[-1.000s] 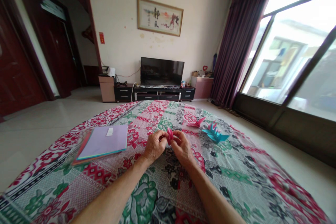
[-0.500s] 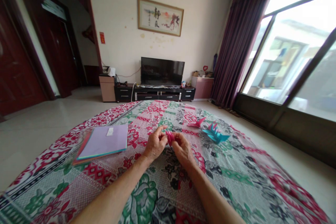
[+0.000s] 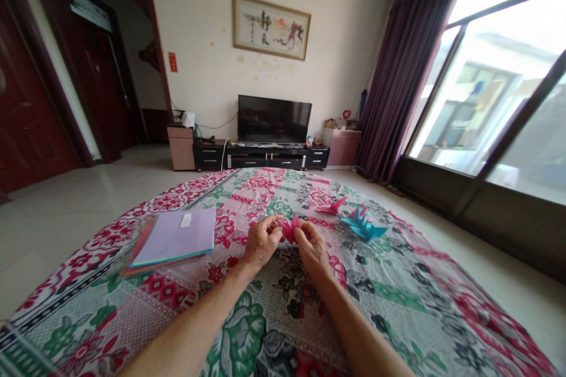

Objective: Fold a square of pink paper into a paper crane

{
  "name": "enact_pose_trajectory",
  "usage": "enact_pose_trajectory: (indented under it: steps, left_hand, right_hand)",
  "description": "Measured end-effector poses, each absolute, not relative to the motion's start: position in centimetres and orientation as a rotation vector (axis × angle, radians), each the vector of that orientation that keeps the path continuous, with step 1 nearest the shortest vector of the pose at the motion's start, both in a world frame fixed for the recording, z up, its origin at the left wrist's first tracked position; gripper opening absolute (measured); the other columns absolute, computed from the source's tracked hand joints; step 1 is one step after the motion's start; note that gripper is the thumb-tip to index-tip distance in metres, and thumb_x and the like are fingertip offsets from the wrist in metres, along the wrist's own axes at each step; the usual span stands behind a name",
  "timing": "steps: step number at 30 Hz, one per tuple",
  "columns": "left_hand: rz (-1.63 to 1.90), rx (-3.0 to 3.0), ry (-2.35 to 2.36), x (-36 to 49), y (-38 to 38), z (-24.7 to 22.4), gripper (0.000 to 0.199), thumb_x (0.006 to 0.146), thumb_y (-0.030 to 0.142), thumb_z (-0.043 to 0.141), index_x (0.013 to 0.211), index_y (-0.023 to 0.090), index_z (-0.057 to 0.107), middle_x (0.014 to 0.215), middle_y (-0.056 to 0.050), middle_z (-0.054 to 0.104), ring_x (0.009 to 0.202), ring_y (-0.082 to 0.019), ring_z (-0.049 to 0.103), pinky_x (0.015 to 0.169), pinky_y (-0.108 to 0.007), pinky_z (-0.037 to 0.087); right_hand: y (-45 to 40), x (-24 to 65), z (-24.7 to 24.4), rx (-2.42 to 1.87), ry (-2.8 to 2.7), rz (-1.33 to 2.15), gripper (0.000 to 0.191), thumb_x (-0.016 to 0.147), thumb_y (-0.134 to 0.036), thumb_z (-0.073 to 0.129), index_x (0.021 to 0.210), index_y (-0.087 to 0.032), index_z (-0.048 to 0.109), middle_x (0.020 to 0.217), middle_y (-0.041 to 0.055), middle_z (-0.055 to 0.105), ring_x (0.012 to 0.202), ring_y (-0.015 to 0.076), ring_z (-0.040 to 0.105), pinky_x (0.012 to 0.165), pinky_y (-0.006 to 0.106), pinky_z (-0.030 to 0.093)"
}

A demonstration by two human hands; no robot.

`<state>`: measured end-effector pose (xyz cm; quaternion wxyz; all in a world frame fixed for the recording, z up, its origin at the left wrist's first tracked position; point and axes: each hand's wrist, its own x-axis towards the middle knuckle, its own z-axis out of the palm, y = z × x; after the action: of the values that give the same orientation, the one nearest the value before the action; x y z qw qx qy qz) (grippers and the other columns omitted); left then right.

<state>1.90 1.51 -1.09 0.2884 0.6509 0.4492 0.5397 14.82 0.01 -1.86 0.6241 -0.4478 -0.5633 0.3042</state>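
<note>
A small folded piece of pink paper (image 3: pixel 289 230) is held between both hands above the patterned tablecloth (image 3: pixel 239 330). My left hand (image 3: pixel 264 241) pinches its left side between thumb and fingers. On its right side, my right hand (image 3: pixel 312 247) grips it the same way. To the right lie a pink paper crane (image 3: pixel 331 206) and a blue paper crane (image 3: pixel 365 227), with more pink paper showing just behind the blue one.
A stack of coloured paper sheets (image 3: pixel 179 237), lilac on top with a small white label (image 3: pixel 186 220), lies on the table's left. Beyond the table stand a television (image 3: pixel 274 121) and a low black cabinet (image 3: pixel 265 158).
The pink paper between the hands now looks more spread out. My left fingers have closed down onto it, and my right hand has shifted slightly to the right.
</note>
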Motion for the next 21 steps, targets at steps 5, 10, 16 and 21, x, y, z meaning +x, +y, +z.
enact_pose_trajectory:
  steps: [5, 10, 16, 21]
  left_hand:
    - [1.452, 1.628, 1.173, 2.03, 1.19, -0.73, 0.024, 0.072, 0.023, 0.049, 0.091, 0.015, 0.061, 0.063, 0.001, 0.063, 0.053, -0.012, 0.061, 0.052, -0.021, 0.048]
    - [1.442, 1.543, 1.158, 2.15, 1.21, -0.57, 0.02, 0.071, 0.023, 0.05, 0.087, 0.016, 0.059, 0.061, 0.002, 0.061, 0.052, -0.013, 0.062, 0.046, -0.019, 0.045]
    - [1.412, 1.448, 1.156, 2.17, 1.18, -0.52, 0.015, 0.068, 0.021, 0.051, 0.081, 0.016, 0.057, 0.06, 0.002, 0.061, 0.053, -0.013, 0.061, 0.046, -0.018, 0.043]
    - [1.405, 1.423, 1.157, 2.03, 1.35, -0.62, 0.028, 0.068, 0.019, 0.048, 0.094, 0.016, 0.058, 0.062, 0.003, 0.061, 0.051, -0.011, 0.06, 0.044, -0.018, 0.042]
  right_hand:
    - [0.03, 14.85, -1.69, -1.061, -1.237, 0.709, 0.019, 0.072, -0.036, 0.054, 0.073, -0.017, 0.059, 0.066, 0.0006, 0.059, 0.062, 0.0139, 0.051, 0.058, 0.024, 0.04]
    - [0.14, 14.77, -1.61, -1.056, -1.218, 0.718, 0.018, 0.069, -0.031, 0.053, 0.075, -0.015, 0.06, 0.067, 0.0004, 0.059, 0.061, 0.013, 0.05, 0.059, 0.024, 0.04]
    - [0.26, 14.88, -1.94, -1.091, -1.225, 0.682, 0.026, 0.067, -0.025, 0.051, 0.09, -0.015, 0.057, 0.064, -0.0024, 0.055, 0.055, 0.0108, 0.045, 0.052, 0.022, 0.036]
    - [-0.07, 14.88, -1.86, -1.177, -1.234, 0.631, 0.042, 0.064, -0.02, 0.046, 0.106, -0.014, 0.054, 0.056, -0.0057, 0.048, 0.046, 0.0086, 0.037, 0.044, 0.02, 0.029]
